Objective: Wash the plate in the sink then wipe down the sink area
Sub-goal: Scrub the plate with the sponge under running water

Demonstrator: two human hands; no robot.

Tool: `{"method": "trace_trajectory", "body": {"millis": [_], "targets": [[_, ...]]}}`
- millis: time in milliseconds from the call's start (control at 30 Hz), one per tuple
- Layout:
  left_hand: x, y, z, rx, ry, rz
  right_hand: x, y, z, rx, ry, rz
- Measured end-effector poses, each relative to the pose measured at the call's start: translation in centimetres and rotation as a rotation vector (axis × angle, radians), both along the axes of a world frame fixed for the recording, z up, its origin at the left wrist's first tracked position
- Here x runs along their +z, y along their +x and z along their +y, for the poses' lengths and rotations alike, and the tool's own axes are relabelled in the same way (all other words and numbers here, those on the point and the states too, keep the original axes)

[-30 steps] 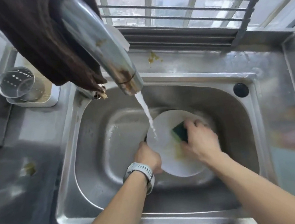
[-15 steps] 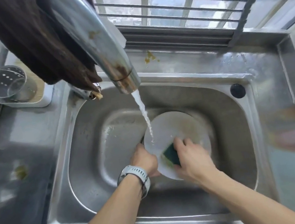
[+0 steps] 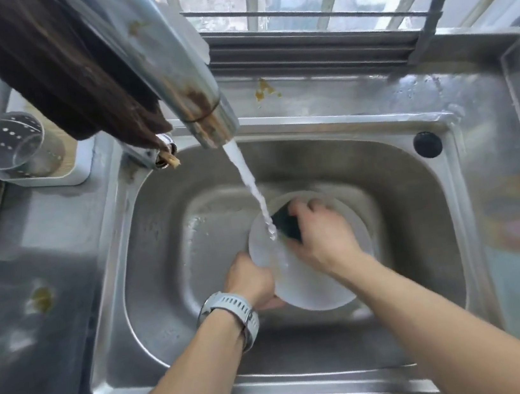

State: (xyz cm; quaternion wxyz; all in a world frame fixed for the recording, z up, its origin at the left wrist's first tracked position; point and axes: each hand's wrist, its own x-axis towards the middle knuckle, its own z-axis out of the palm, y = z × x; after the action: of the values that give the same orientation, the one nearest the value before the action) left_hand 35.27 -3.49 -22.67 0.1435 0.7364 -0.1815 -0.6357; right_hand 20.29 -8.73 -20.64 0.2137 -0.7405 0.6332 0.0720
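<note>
A white plate (image 3: 311,286) is held tilted in the middle of the steel sink (image 3: 165,243), under a stream of water from the tap (image 3: 174,75). My left hand (image 3: 252,281), with a grey watch on its wrist, grips the plate's left rim. My right hand (image 3: 320,235) presses a dark green sponge (image 3: 285,223) against the upper part of the plate's face; it is motion-blurred. The water lands on the plate just left of the sponge.
A brown cloth (image 3: 42,60) hangs over the tap at the upper left. A clear perforated cup (image 3: 13,141) stands in a white tray on the left counter. Yellowish stains mark the back ledge (image 3: 265,89) and the left counter (image 3: 42,297). A barred window runs behind.
My right hand has slid the sponge from the lower middle of the plate up to its upper part. The left hand keeps its hold on the rim; the water keeps running.
</note>
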Motion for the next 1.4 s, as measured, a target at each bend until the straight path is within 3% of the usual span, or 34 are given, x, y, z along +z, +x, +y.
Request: {"method": "trace_trajectory", "body": {"millis": [67,133,233,300,400,500,567,667,767,833,900,967,1067,1167,1267,1400], "targets": [[0.1,0.2,0.2,-0.003,0.007,0.002,0.8,-3.0,0.9,-0.112,-0.016,0.129],[-0.1,0.0,0.3,-0.025,-0.018,-0.042,2.3,-3.5,4.8,-0.075,-0.069,0.205],[0.6,-0.3,0.4,-0.172,-0.055,-0.182,2.7,0.6,5.2,0.11,0.004,-0.02],[1.3,-0.1,0.4,-0.162,-0.075,-0.182,0.9,2.0,2.2,0.117,0.033,-0.089],[1.4,0.5,0.5,-0.116,-0.094,-0.204,0.3,-1.8,-0.5,-0.036,0.033,0.03],[1.5,0.2,0.7,-0.096,-0.093,-0.194,3.0,-4.2,4.7,-0.064,0.008,0.189],[1.2,0.1,0.8,-0.141,-0.079,-0.204,3.9,-1.9,6.7,0.071,0.03,0.091],[0.3,0.5,1.3,-0.14,-0.091,-0.199,1.6,2.3,3.4,0.162,0.067,-0.052],[0.7,1.3,1.2,-0.117,-0.08,-0.214,-0.2,0.5,-1.7,0.041,0.006,0.056],[1.3,1.3,1.1,-0.037,-0.053,-0.156,1.1,-2.3,-0.6,-0.034,0.021,0.167],[1.3,1.0,1.2,-0.002,-0.04,-0.125,2.9,-2.9,3.2,0.05,0.035,0.205],[1.1,0.8,1.3,-0.033,-0.048,-0.132,3.8,-0.8,5.8,0.17,0.072,0.093],[0.9,1.1,1.1,-0.04,-0.027,-0.091,1.9,2.6,2.8,0.18,0.083,-0.022],[1.4,1.5,0.6,0.044,-0.023,-0.05,-0.1,0.5,-1.7,0.033,0.051,0.077],[1.6,1.4,0.5,0.052,-0.032,-0.04,2.0,-3.2,1.4,-0.044,0.038,0.257],[0.6,1.3,0.7,-0.137,-0.067,-0.174,3.5,0.3,5.8,0.135,0.12,0.022]]}}
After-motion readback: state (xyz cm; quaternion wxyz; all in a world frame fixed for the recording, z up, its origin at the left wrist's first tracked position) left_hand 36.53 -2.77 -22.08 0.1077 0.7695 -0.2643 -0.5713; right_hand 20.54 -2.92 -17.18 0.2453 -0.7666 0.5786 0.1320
